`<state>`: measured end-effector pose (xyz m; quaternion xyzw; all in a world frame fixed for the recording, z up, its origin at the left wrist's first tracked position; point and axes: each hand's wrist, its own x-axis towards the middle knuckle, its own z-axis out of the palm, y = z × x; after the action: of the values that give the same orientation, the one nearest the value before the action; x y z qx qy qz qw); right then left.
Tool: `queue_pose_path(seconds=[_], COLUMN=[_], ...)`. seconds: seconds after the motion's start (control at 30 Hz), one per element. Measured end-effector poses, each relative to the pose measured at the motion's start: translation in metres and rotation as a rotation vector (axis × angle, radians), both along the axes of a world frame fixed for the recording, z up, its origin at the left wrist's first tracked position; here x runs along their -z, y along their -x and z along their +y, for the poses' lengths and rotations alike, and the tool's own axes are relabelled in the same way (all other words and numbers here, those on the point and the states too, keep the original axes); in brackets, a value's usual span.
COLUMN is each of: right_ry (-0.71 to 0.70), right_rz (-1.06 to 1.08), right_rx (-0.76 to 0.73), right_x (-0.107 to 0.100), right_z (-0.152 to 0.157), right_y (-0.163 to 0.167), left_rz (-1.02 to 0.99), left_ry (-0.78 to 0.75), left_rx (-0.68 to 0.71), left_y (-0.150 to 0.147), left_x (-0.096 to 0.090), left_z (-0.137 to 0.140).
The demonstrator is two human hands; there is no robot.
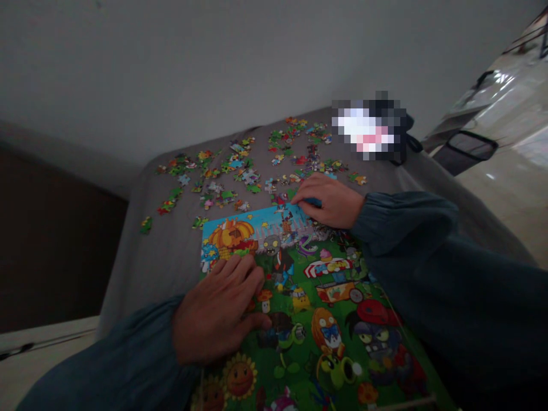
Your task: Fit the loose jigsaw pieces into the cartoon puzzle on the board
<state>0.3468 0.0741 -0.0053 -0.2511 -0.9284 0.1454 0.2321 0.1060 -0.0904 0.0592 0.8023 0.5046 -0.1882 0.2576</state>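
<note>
Picture puzzle (314, 314) is lying under the spread-fingered left hand (220, 305), the right hand (327, 200) resting bunched fingers by the puzzle's far edge, grip unclear.

Cartoon board (308, 319) cut off below, partly hidden under left hand (220, 311); far object (368, 128) blurred by pixelation

On our table (158, 262), the puzzle picture (306, 291) lies closest to us. Our left hand (225, 311) is over its left side, while our right hand (329, 200) is at its far edge, toward the right. Beyond the picture, we have loose puzzle pieces (235, 164) spread from left to right, a few near the table's left edge. A blurred-over item (370, 128) sits at the far right corner. The wall (240, 63) stands behind the table, the floor (514, 194) to its right.
</note>
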Motion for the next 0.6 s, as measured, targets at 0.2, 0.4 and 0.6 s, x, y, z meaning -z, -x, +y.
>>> queue_pose_path(seconds=[0.2,0.4,0.6], right_ry=[0.019,0.039,0.023], right_rz=[0.015,-0.002,-0.008], right_rx=[-0.009,0.003,-0.007], right_x=[0.0000,-0.0011,0.0001], right_z=[0.0002,-0.0010,-0.0008], right_y=[0.0000,0.0005,0.0010], left_rz=[0.004,-0.019,-0.012], left_ry=[-0.005,-0.016,0.012], left_rx=[-0.017,-0.045,-0.074], left_y=[0.0003,0.0033,0.0027], left_x=[0.0023,0.0033,0.0024], left_z=[0.0027,-0.0007,0.0017])
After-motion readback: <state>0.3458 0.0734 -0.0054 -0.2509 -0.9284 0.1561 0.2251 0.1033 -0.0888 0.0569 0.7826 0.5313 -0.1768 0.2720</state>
